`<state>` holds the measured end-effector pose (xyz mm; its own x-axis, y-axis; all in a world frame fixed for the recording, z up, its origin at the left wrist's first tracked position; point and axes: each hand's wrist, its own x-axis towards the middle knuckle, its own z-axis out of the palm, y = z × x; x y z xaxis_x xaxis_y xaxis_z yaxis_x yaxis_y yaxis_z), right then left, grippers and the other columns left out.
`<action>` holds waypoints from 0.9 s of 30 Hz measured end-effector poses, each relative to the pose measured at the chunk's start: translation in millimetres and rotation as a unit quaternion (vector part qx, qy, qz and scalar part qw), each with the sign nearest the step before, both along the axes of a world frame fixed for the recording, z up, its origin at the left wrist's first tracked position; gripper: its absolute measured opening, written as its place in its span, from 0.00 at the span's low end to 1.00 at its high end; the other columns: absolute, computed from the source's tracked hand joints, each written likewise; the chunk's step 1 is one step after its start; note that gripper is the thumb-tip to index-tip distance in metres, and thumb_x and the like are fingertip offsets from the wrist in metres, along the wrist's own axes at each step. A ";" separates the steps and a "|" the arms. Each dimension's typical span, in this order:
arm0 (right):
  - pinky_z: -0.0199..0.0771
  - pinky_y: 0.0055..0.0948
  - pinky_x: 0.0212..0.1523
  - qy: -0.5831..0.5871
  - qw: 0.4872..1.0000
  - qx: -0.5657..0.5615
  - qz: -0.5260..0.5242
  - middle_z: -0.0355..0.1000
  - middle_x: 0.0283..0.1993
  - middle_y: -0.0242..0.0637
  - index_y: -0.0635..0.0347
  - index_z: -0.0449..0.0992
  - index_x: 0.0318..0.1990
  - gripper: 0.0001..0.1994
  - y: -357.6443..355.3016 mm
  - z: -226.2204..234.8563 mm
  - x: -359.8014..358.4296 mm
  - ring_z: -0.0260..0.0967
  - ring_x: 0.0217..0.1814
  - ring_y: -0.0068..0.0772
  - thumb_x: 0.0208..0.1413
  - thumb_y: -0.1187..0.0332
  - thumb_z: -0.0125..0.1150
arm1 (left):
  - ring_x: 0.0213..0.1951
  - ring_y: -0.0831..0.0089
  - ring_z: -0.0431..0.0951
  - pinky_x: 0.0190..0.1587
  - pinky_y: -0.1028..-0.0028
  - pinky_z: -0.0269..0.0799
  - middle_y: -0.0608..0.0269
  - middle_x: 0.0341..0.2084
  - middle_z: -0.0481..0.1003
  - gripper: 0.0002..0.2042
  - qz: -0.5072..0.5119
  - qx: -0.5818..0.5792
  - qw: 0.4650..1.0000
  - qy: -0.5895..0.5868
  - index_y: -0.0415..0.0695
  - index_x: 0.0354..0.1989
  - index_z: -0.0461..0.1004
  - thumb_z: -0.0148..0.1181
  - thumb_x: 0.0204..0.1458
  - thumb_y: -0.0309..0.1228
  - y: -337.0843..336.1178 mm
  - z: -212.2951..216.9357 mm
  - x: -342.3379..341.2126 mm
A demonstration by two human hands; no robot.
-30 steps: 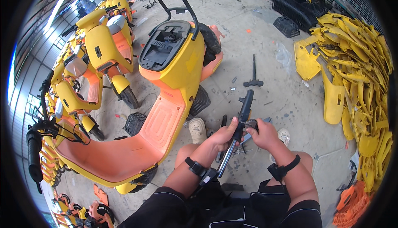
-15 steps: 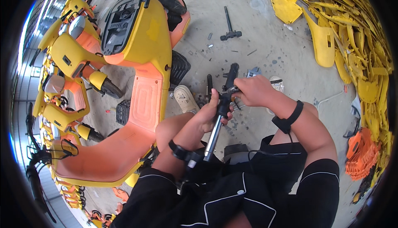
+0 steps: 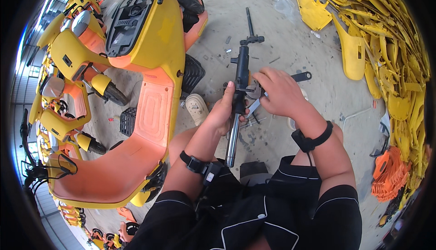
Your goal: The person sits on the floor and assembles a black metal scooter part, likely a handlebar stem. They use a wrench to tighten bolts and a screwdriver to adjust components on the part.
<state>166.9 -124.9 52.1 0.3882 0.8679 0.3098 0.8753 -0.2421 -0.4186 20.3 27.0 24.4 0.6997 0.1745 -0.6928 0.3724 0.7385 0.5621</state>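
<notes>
Wrapped round a fork leg, my left hand [image 3: 221, 113] grips its black middle. The fork leg [image 3: 242, 64] has a long black body pointing away from me and a shiny chrome tube running down toward my lap. My right hand [image 3: 282, 94] is closed on an adjustable wrench [image 3: 301, 76], whose dark handle with a holed end sticks out to the right. The wrench's jaws sit against the side of the fork leg, just above my left hand; fingers partly hide how they meet it. Beyond lies a dark steering stem [image 3: 250, 23] on the floor.
A yellow and orange scooter body [image 3: 156, 109] stands close on my left, with black crates [image 3: 129, 121] beside it and more scooters [image 3: 86, 59] behind. Yellow panels [image 3: 390, 45] are heaped at the right, near stacked orange parts [image 3: 390, 175]. Small bits and a metal rod [image 3: 356, 113] lie on the floor.
The fork leg has turned, so its black body now shows at length, pointing away. My right hand has shifted slightly to the right, and the wrench handle has come into view beyond it.
</notes>
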 end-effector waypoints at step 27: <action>0.73 0.37 0.48 -0.144 0.982 0.115 -0.029 0.74 0.58 0.31 0.54 0.77 0.51 0.21 41.3 -14.6 14.6 0.71 0.50 0.38 0.46 0.77 0.58 | 0.27 0.71 0.76 0.23 0.76 0.69 0.62 0.30 0.75 0.26 0.078 0.078 0.994 -0.001 0.43 0.42 0.70 0.58 0.61 0.57 20.2 -2.4 17.7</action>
<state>181.5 -83.6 37.4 0.3021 0.7408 0.6000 0.9531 -0.2226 -0.2051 38.0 47.1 22.0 0.6577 0.3857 -0.6470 0.2581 0.6916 0.6746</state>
